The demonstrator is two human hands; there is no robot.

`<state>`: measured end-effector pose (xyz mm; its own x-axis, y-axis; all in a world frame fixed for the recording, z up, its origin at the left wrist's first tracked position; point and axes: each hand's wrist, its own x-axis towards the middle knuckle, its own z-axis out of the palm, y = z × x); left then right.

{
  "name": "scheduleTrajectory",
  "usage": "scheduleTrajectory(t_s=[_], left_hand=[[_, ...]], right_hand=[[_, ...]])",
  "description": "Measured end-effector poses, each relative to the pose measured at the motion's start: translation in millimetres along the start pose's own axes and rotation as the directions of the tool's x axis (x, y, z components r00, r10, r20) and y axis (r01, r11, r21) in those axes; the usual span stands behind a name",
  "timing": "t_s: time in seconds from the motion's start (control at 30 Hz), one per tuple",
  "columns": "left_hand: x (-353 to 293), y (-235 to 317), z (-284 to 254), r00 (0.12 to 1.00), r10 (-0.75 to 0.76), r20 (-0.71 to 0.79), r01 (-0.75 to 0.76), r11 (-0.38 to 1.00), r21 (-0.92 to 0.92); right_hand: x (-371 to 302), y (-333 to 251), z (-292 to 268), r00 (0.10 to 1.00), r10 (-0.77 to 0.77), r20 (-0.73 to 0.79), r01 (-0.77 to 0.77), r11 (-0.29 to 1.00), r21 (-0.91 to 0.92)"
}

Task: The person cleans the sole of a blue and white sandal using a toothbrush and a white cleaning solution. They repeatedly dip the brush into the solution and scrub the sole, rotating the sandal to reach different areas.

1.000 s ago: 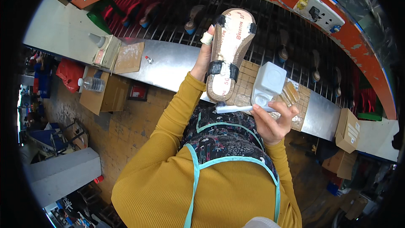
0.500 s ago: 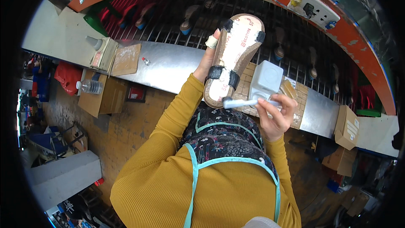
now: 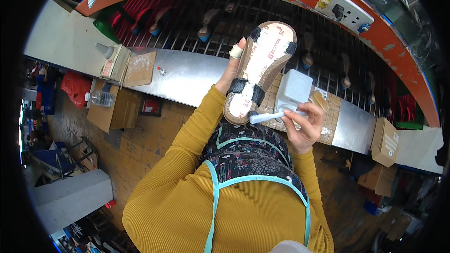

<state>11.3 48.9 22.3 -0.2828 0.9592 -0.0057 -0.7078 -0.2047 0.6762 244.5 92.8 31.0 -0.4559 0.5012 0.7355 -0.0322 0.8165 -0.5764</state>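
My left hand (image 3: 233, 64) grips a sandal footbed (image 3: 257, 72) by its left edge, its pale underside turned up. A wrap covers one of the fingers, and the rest are hidden behind the sole. Black strap ends (image 3: 239, 85) are folded over the underside at both edges. Between thumb and fingers, my right hand (image 3: 303, 126) pinches the pale handle of a small brush (image 3: 268, 117). The brush's dark tip is at the lower right edge of the footbed. Just beyond my right hand, a white plastic container (image 3: 295, 86) stands on a tan, grid-patterned board (image 3: 335, 112).
A conveyor of metal bars (image 3: 183, 23) runs behind the metal ledge (image 3: 180, 72), carrying several shoe forms. On the left lie a brown board (image 3: 139, 69) and a small red-capped item (image 3: 161, 70). Sockets (image 3: 344, 11) sit on the orange frame; a carton (image 3: 386, 141) stands at right.
The brush tip has shifted slightly right and down, from the footbed's lower face to its edge. The footbed has moved a little downward, still in my left hand.
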Motion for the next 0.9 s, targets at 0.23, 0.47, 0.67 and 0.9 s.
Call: scheduleTrajectory(t_s=[0.23,0.47,0.67,0.9], left_hand=[[0,4,18,0.998,0.002,-0.066,0.0,1.0,0.025],[2,3,5,1.0,-0.013,0.001,0.013,0.999,0.042],[1,2,10,0.998,0.017,-0.054,-0.013,0.998,0.067],[2,9,10,0.99,0.091,-0.106,-0.081,0.993,0.09]], right_hand=[[4,8,8,0.999,0.031,0.009,-0.032,0.999,0.032],[-8,10,7,0.995,0.103,-0.002,-0.102,0.991,0.085],[1,-2,4,0.995,0.091,-0.032,-0.092,0.996,-0.019],[-13,-10,-11,1.0,0.016,0.017,-0.012,0.976,-0.218]])
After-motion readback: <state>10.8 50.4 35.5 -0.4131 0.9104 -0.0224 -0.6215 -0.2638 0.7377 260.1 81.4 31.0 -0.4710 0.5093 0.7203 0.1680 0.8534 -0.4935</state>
